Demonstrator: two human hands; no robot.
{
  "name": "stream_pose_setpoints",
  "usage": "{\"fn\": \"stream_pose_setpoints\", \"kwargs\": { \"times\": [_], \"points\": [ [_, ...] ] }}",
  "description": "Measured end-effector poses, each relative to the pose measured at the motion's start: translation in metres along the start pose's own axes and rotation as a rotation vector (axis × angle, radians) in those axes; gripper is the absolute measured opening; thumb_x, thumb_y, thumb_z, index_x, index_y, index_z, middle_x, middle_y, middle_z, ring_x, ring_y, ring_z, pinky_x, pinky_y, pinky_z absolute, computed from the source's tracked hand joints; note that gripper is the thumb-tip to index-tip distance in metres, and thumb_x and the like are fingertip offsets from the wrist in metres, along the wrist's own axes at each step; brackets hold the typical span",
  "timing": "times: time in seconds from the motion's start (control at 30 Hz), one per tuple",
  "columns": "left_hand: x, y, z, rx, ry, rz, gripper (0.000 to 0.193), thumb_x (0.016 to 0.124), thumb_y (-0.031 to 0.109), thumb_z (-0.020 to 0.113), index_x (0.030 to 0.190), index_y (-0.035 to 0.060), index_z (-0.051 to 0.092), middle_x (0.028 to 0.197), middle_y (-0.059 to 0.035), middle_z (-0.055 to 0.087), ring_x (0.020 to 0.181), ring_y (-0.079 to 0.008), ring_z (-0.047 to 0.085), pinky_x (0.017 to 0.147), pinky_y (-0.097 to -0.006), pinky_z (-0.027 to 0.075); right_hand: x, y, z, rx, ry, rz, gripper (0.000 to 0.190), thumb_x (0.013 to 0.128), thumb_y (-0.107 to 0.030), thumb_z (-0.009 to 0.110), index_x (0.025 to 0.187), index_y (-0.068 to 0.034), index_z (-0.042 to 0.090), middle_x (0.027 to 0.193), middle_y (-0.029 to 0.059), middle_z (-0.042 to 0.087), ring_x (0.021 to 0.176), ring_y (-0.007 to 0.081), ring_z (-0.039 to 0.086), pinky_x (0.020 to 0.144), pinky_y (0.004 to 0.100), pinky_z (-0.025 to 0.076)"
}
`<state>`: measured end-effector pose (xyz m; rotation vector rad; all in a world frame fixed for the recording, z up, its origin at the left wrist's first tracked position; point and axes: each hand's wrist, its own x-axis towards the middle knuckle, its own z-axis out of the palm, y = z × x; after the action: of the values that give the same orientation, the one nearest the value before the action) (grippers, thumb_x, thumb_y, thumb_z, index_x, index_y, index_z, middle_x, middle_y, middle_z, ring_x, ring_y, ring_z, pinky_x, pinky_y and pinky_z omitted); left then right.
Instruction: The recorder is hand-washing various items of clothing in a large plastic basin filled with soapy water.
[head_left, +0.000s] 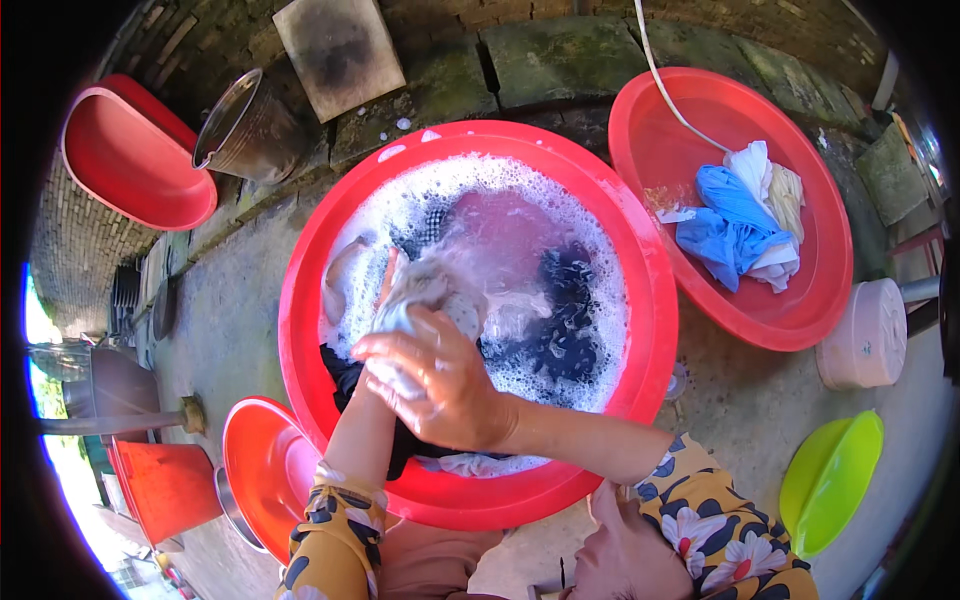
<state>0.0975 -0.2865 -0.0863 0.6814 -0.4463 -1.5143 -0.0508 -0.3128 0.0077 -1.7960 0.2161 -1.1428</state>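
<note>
A large red plastic basin stands before me, filled with foamy water and soaking laundry. Over it, a wet, light-coloured patterned cloth is bunched between both hands. My left hand is in the cloth and mostly hidden by it; only a finger shows along its left side. My right hand crosses over the left wrist and grips the lower part of the cloth, fingers curled and wet. Dark garments lie in the water on the right, and a checked fabric pokes out at the far side.
At the upper right, another red basin holds blue and white clothes, with a white hose running into it. A metal bucket, a red oval tub, an orange-red basin, a lime-green basin and a pale bucket stand around.
</note>
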Motion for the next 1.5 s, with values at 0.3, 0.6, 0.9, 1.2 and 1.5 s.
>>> {"fn": "stream_pose_setpoints", "kwargs": {
  "times": [0.3,0.6,0.9,1.2,1.5],
  "points": [
    [0.018,0.012,-0.027,0.351,0.107,0.228,0.035,0.094,0.029,0.041,0.113,0.0017,0.052,0.111,-0.0112,0.055,0.103,-0.0207,0.052,0.091,-0.0338,0.043,0.023,0.047,0.023,-0.516,0.095,-0.161,0.031,0.065,-0.023,0.068,0.092,-0.014,0.058,0.091,0.0137,0.051,0.084,0.0318,0.049,0.071,0.0423,0.037],
    [0.026,0.022,0.046,0.194,0.568,0.130,0.022,0.086,0.018,0.055,0.101,0.0007,0.056,0.093,-0.0066,0.060,0.083,-0.0158,0.057,0.079,-0.0311,0.048,0.010,0.195,-0.028,-0.446,0.169,0.425,0.026,0.082,-0.034,0.059,0.084,-0.008,0.057,0.076,0.0147,0.062,0.068,0.0346,0.060,0.062,0.0424,0.047],
    [0.003,0.016,-0.034,0.609,0.923,-0.110,0.053,0.080,0.029,0.063,0.125,0.0108,0.041,0.105,-0.0063,0.053,0.087,-0.0232,0.058,0.064,-0.0338,0.047,-0.117,0.270,-0.024,-0.517,0.034,0.704,0.038,0.083,-0.022,0.056,0.116,-0.006,0.046,0.104,0.0225,0.056,0.096,0.0386,0.054,0.081,0.0450,0.043],
    [-0.029,0.026,0.012,0.193,0.496,-0.283,0.056,0.083,0.032,0.060,0.127,0.0032,0.040,0.106,-0.0126,0.056,0.100,-0.0335,0.057,0.073,-0.0515,0.051,-0.071,0.264,-0.068,-0.497,-0.095,0.905,0.027,0.071,-0.002,0.055,0.097,-0.005,0.061,0.096,0.0151,0.063,0.090,0.0258,0.061,0.080,0.0353,0.047],
    [-0.004,0.015,0.074,-0.127,0.301,-0.204,0.079,0.087,0.061,0.035,0.125,-0.0079,0.038,0.125,-0.0258,0.046,0.109,-0.0396,0.051,0.095,-0.0544,0.038,0.008,0.029,0.006,0.087,0.016,-0.098,0.016,0.061,0.001,0.055,0.073,-0.009,0.057,0.078,0.0084,0.055,0.082,0.0306,0.053,0.076,0.0404,0.040]
  ]
}}
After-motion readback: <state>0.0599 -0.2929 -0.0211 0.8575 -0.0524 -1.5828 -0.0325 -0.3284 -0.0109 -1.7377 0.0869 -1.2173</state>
